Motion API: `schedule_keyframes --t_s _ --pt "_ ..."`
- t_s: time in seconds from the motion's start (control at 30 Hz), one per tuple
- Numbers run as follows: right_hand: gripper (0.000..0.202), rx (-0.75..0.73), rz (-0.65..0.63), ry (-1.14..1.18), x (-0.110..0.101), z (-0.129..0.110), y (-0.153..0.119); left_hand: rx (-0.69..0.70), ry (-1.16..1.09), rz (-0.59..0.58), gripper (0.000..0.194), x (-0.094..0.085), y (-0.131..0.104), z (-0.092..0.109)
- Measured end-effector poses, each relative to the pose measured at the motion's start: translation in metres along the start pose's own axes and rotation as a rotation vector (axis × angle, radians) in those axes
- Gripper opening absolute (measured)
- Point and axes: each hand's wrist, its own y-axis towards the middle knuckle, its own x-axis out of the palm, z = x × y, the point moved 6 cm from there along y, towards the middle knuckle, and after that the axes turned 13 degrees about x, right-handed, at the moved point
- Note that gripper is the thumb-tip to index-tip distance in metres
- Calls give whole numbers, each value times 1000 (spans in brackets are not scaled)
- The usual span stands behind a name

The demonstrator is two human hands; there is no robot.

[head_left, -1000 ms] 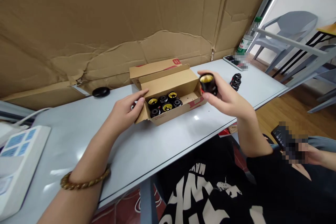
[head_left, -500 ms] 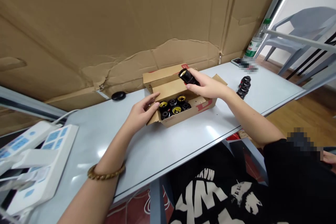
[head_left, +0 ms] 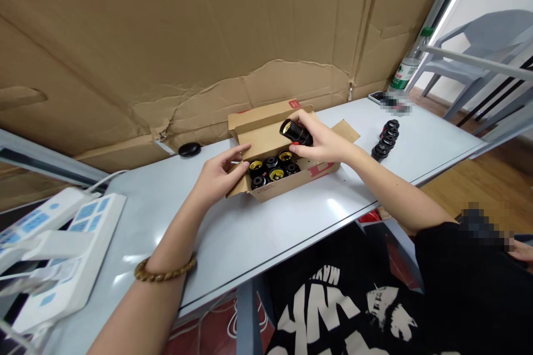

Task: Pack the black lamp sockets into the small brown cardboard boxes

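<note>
An open cardboard box (head_left: 291, 186) rests on the table, with several black lamp sockets (head_left: 275, 175) packed in its left part. Some show brass-coloured threaded mouths, others their black ends. My left hand (head_left: 216, 177) grips the box's left end, thumb and fingers on either side of the end flap. Above the box, my right hand (head_left: 318, 138) is closed around a black lamp socket (head_left: 296, 132), tilted with its brass-lined mouth facing up and left. The far end of that socket is hidden by my fingers. A row of black sockets (head_left: 385, 140) lies on the table to the right.
White power strips (head_left: 89, 255) with plugs and cables take up the table's left end. A black oval object (head_left: 189, 149) lies near the cardboard backing (head_left: 208, 39). At the far right are a phone (head_left: 377, 97), a bottle (head_left: 403, 72) and a frame bar.
My right hand has lowered slightly toward the box and shifted left with the lamp socket. The box and my left hand have slid a little to the left.
</note>
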Motion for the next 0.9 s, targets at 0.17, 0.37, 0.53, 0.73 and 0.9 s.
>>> schedule_keyframes --t_s 0.17,0.37,0.53,0.73,0.9 --pt "34 1 35 -128 -2 3 -1 -6 32 -5 76 -1 0 2" --pt "32 40 109 -138 -12 6 0 36 78 -18 72 -1 1 11" --pt "41 116 117 -139 -16 12 3 56 126 -33 69 -2 1 14" --pt "38 177 42 -36 -13 15 2 94 206 -72 66 -2 1 17" --pt "43 128 78 -61 -14 15 0 108 204 -91 68 -2 1 14"
